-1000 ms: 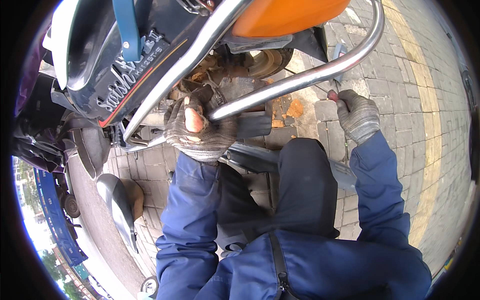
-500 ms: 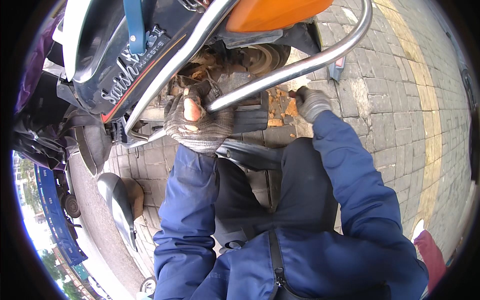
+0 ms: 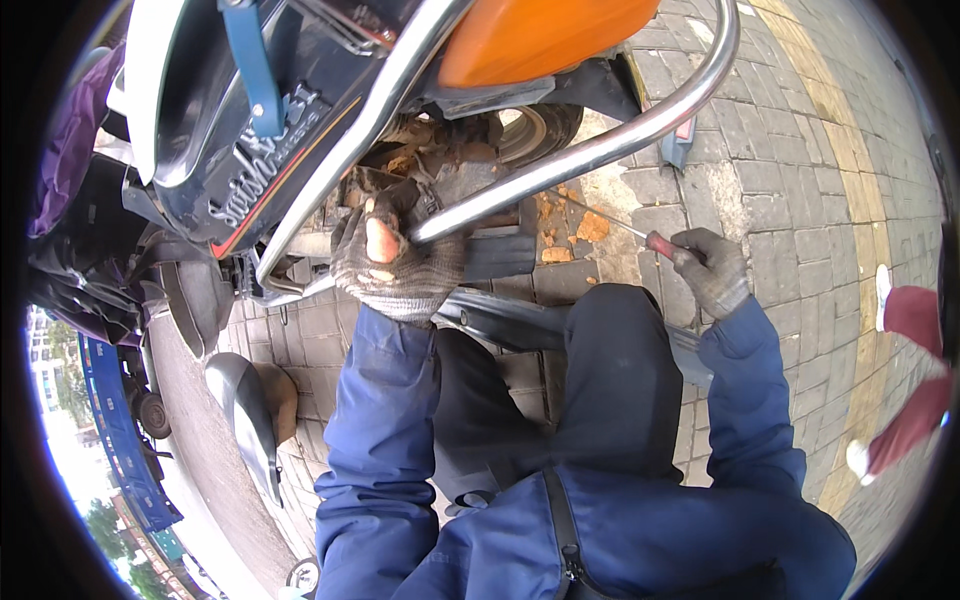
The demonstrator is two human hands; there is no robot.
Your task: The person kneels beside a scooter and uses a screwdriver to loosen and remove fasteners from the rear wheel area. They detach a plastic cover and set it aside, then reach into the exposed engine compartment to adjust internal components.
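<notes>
My left hand (image 3: pixel 395 260), in a worn striped glove with holes at the fingers, is curled against the grimy underside (image 3: pixel 455 170) of a black scooter (image 3: pixel 260 170), where a chrome tube (image 3: pixel 530 175) meets it; what the fingers grip is hidden. My right hand (image 3: pixel 710 270), gloved too, is closed on a screwdriver (image 3: pixel 658 243) by its red handle. The long shaft points up-left beneath the tube toward the scooter's underside. Orange-brown crumbly clumps (image 3: pixel 593 226) lie on the paving below the shaft.
An orange body panel (image 3: pixel 530 35) tops the scooter. A long dark plastic piece (image 3: pixel 500 315) lies under my knees, a silver-black panel (image 3: pixel 250 410) at left. Beyond is a blue truck (image 3: pixel 125 420). Someone in maroon trousers (image 3: pixel 905 430) and white shoes is on the paving (image 3: pixel 770 220) at right.
My right hand moved inward toward the scooter, then back right and lower with the screwdriver. My left hand stays in place. A person's legs have come into view at the right.
</notes>
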